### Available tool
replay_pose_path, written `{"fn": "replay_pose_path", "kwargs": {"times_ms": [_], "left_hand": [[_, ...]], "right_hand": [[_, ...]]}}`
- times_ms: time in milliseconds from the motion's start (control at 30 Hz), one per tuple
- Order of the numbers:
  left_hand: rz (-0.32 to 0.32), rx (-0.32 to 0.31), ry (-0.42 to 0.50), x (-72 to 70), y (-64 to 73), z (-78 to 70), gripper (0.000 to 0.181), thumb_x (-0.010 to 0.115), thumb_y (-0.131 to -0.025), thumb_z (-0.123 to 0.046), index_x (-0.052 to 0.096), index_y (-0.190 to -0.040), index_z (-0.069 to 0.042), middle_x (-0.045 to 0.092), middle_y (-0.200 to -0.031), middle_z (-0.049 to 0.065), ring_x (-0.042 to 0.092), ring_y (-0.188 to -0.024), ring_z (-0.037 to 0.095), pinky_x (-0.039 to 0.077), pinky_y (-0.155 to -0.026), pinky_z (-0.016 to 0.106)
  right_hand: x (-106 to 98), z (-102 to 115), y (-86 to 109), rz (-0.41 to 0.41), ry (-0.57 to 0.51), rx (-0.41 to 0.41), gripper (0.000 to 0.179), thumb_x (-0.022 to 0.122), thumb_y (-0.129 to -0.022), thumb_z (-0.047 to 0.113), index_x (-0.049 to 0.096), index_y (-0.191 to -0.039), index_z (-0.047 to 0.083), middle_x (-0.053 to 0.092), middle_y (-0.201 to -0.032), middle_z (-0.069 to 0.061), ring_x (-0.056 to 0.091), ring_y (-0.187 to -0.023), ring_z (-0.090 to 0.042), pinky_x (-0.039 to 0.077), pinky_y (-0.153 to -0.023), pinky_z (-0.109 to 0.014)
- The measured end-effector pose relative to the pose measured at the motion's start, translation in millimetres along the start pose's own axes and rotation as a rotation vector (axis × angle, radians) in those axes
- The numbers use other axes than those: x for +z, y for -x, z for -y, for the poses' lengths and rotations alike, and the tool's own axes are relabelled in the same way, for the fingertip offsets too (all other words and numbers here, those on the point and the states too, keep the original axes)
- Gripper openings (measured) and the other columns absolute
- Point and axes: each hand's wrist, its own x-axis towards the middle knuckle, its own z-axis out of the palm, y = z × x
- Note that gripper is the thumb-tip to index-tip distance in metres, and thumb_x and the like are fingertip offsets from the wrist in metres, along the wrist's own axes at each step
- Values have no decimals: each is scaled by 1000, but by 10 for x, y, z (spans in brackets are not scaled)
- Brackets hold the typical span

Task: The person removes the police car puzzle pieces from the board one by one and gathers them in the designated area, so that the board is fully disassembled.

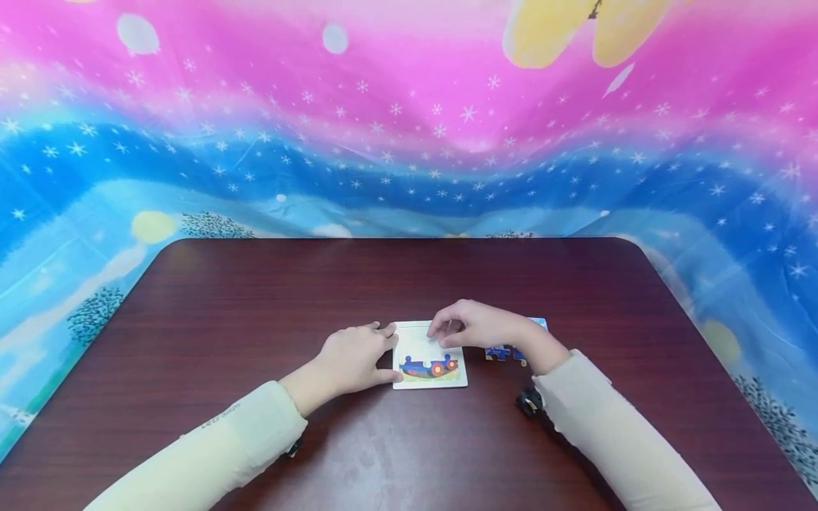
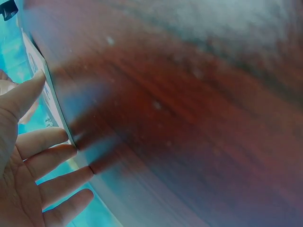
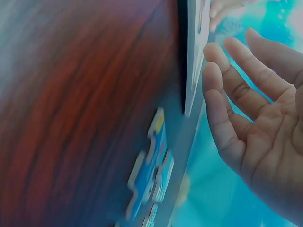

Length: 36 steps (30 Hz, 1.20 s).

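Presently, one jigsaw tray point(image 1: 429, 387) sits on the table point(image 1: 287, 284), between the two hands. Governing relation, in my judgement: the loose jigsaw pieces point(image 1: 497, 353) lie just right of the tray, partly beneath the right wrist, while the tray's bare white part is its far half. The right hand point(image 1: 473, 325) is nearer to both. The tray looks roughly square; the fitted picture strip point(image 1: 422, 367) inside it runs left to right across the near half. I could not establish a long axis for the loose group.

Left hand point(image 1: 361, 358): spread, thumb and fingertips at the tray's left edge, not clenched. Right hand: above the tray's far right part, fingers loosely bent, nothing visible in its grasp.

Count: one tray, two hands, two red-and-yellow wheels on the strip, at least three loose pieces. The forearm hides part of that group, so its total is unconfirmed.
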Motion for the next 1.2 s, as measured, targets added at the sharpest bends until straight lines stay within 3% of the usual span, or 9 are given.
{"fn": "replay_pose_path", "kwargs": {"times_ms": [367,500,1200], "left_hand": [[-20,10,20,22,5,6,61,73,-81,-60,68,-124,-17,62,-140,3,59,-130,24,59,-76,50],[-23,6,22,27,10,8,64,73,-81,-60,68,-128,-18,61,-140,2,59,-130,24,59,-77,50],[2,4,40,20,7,35,65,74,-80,-60,66,-130,-20,59,-143,1,57,-132,24,59,-79,50]], "right_hand": [[178,162,-230,103,54,-32,20,66,-90,2,72,-109,7,64,-82,4,54,-71,-3,48,-70,-20],[222,215,-282,127,80,-25,20,68,-90,4,72,-109,8,61,-78,5,52,-70,-3,47,-70,-20],[315,268,-281,97,117,16,21,71,-87,0,64,-104,13,54,-76,6,48,-65,-5,43,-64,-21]]}}
